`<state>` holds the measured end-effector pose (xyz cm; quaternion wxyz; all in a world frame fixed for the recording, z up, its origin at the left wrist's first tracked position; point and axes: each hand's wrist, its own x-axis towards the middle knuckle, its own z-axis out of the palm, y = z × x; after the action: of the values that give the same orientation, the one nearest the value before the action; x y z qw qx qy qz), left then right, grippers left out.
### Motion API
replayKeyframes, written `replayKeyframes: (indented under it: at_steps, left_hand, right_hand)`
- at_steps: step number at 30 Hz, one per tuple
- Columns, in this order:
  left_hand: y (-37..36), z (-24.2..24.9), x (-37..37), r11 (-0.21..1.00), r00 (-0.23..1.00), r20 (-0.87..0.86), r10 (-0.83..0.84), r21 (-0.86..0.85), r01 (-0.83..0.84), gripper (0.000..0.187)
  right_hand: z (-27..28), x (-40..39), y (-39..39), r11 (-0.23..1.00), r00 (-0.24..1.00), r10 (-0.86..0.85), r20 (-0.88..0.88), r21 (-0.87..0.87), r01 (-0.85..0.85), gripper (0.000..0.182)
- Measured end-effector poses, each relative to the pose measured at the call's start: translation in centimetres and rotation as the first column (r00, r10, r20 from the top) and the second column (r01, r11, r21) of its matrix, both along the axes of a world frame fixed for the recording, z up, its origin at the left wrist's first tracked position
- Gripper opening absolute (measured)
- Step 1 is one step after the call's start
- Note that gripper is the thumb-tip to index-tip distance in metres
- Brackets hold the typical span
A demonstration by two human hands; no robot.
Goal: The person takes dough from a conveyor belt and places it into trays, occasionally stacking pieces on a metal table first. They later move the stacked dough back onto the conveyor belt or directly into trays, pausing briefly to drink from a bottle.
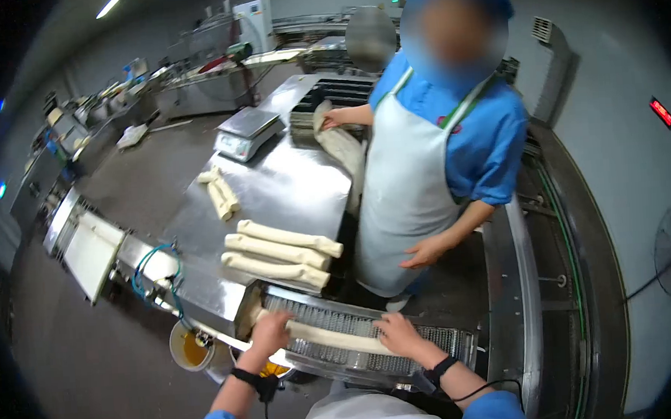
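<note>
A long pale dough roll (332,337) lies along the metal mesh conveyor (451,342) in front of me. My left hand (271,332) is at the roll's left end, fingers curled over it. Near its right end is my right hand (399,334), with fingers bent down onto the dough. Beyond the conveyor, several similar rolls (276,251) rest side by side on the steel table (303,182). Shorter dough pieces (219,193) lie farther back on the left.
A co-worker in a white apron (403,182) stands across the conveyor, one hand at a cloth (339,144). A scale (246,134) sits on the table. Buckets (190,349) stand below at the left. A metal rail (526,290) runs along the right.
</note>
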<state>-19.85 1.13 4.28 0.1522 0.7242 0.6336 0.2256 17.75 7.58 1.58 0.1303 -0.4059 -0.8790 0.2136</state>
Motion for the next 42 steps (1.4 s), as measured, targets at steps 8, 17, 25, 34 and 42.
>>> replayKeyframes:
  at_steps: [8,17,25,34,42]
  left_hand:
    - [-0.4,-3.8,14.3,0.944,0.927,-0.179,-0.329,-0.082,0.319,0.049]
    - [-0.6,-4.3,21.2,0.727,0.817,0.191,-0.544,-0.379,0.572,0.028]
    - [-3.6,-6.0,17.5,0.912,0.92,0.112,-0.376,-0.13,0.389,0.044]
    - [-4.4,-5.5,15.7,0.962,0.956,-0.137,-0.258,-0.13,0.241,0.047]
    - [-5.1,-6.6,17.2,0.928,0.963,0.043,-0.267,-0.258,0.269,0.029]
  right_hand:
    - [-2.5,9.7,-9.8,0.97,0.968,-0.238,0.078,-0.023,0.24,0.05]
    - [-1.2,11.8,-11.1,0.939,0.921,-0.313,0.233,-0.066,0.336,0.043]
    - [-2.3,13.9,-13.2,0.913,0.89,-0.38,0.252,-0.053,0.405,0.048]
    - [-1.8,14.8,-13.6,0.93,0.896,-0.291,0.334,-0.12,0.347,0.049]
    - [-3.4,13.7,-12.8,0.953,0.943,-0.203,0.264,-0.169,0.253,0.047]
